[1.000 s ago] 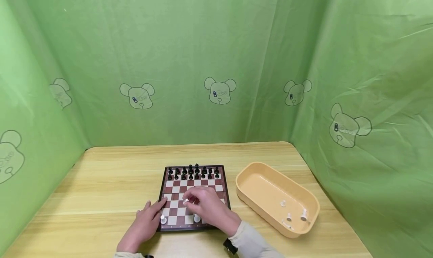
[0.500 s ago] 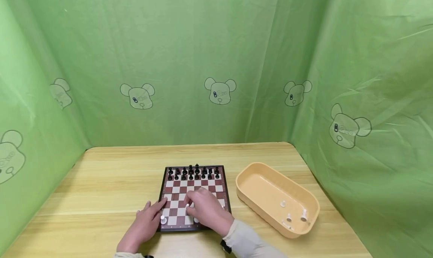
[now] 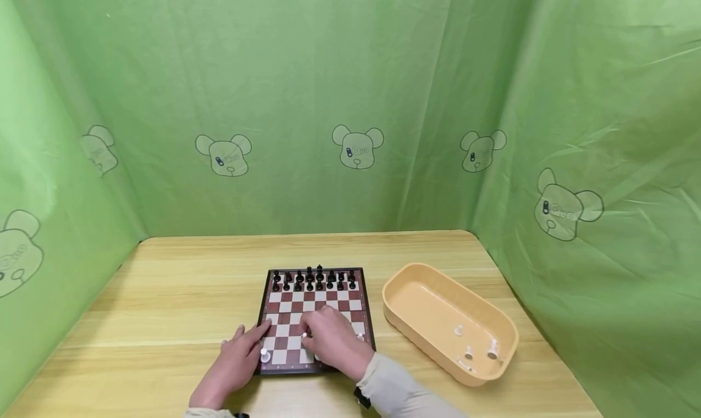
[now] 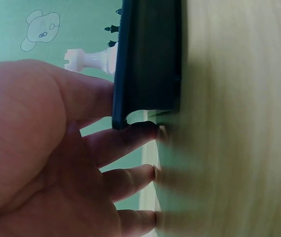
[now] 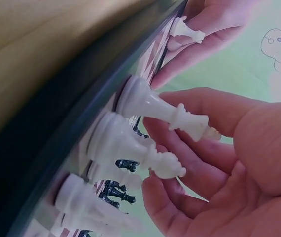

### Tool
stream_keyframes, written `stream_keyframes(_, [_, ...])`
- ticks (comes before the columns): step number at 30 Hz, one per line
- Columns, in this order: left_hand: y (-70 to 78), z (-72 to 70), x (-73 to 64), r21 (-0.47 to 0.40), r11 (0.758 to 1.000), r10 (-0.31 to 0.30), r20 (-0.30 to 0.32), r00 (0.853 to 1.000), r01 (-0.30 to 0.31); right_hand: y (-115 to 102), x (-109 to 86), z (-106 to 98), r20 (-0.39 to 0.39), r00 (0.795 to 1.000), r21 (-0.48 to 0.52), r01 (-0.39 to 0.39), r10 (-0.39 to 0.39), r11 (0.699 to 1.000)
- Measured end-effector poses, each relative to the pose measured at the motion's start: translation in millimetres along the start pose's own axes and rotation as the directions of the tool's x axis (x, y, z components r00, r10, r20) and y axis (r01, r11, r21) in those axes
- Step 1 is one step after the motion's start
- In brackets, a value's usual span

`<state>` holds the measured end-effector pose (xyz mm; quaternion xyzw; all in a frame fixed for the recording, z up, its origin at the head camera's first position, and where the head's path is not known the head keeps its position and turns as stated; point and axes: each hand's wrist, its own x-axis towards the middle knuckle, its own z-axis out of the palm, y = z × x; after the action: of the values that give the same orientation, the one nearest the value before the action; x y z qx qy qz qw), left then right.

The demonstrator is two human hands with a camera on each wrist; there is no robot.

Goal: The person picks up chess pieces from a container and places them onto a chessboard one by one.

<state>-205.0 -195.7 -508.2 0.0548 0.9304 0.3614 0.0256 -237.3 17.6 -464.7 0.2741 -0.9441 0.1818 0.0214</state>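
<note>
A chessboard (image 3: 283,319) lies on the table, black pieces (image 3: 309,278) standing along its far rows. My left hand (image 3: 235,357) rests at its near left corner, thumb on the edge and the other fingertips down on the table in the left wrist view. Beside that hand stands a white rook (image 4: 91,60). My right hand (image 3: 335,339) is over the near half, pinching a white pawn (image 3: 304,336) between thumb and forefinger; most of it is hidden. In the right wrist view, several white pieces (image 5: 118,140) stand on the board in front of those fingers.
An orange tray (image 3: 416,308) sits at an angle to the right of the board, with several white pieces (image 3: 493,348) near its closer end. Green curtains (image 3: 290,193) with bear heads enclose the wooden table (image 3: 181,296) at the back and sides.
My right hand has come slightly nearer to me and lower, bringing the pinched pawn down to a square near the board's front. The left hand has stayed in place.
</note>
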Motion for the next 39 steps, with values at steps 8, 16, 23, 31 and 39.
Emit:
stream_keyframes(8, [0.9,-0.3,-0.3,0.007,1.0,0.005,0.001,1.0,-0.005,0,-0.2,1,0.043,0.999,-0.049,-0.006,0.008,0.999])
stream_keyframes(16, [0.5,0.2,0.3,0.006,1.0,0.003,0.003,1.0,-0.003,-2,0.6,1,0.046,0.999,-0.053,0.005,-0.002,0.999])
stream_keyframes(23, [-0.3,0.9,0.3,-0.004,1.0,0.0,0.0,1.0,0.0,1,-1.6,-5,0.06,0.998,0.026,-0.013,0.011,1.0])
stream_keyframes(31, [0.9,1.3,0.6,0.004,1.0,-0.002,0.002,1.0,0.002,13,-17.9,-33,0.037,0.999,0.154,-0.012,0.006,0.988])
stream_keyframes(39, [1.3,1.4,0.0,0.005,1.0,-0.002,0.007,1.0,0.002,44,-50.6,-76,-0.024,0.998,0.203,-0.051,0.057,0.978])
